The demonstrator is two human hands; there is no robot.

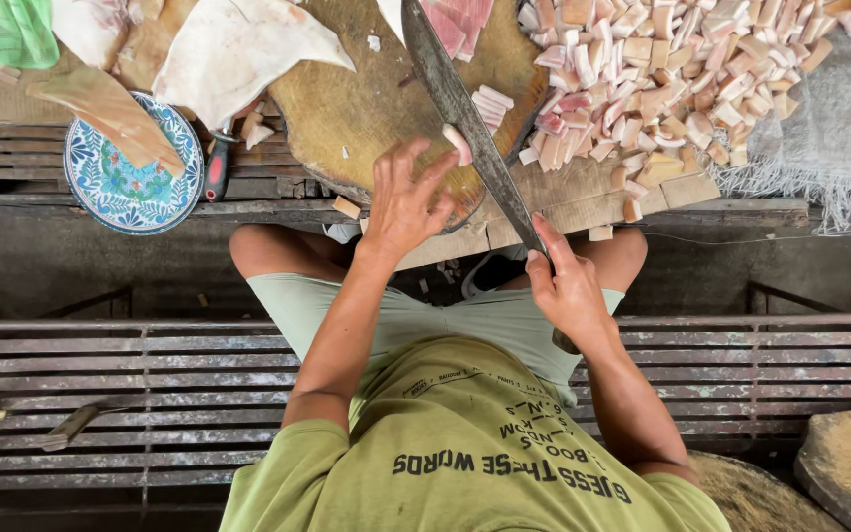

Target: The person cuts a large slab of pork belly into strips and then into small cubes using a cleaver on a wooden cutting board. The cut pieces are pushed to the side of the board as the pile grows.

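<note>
We take this for a rough, open food-preparation spot, such as a market stall or backyard kitchen. We see a thick round wooden chopping block (386, 103) on a worn slatted counter (100, 158), a long cleaver (470, 123), a heap of pale pink cut pieces (662, 74), a painted plate (130, 182) and bare concrete floor (71, 261).

We've 1 view only: head cam, looking steeply down, close over our lap. Far edge shows the chopping block (376, 108).
</note>
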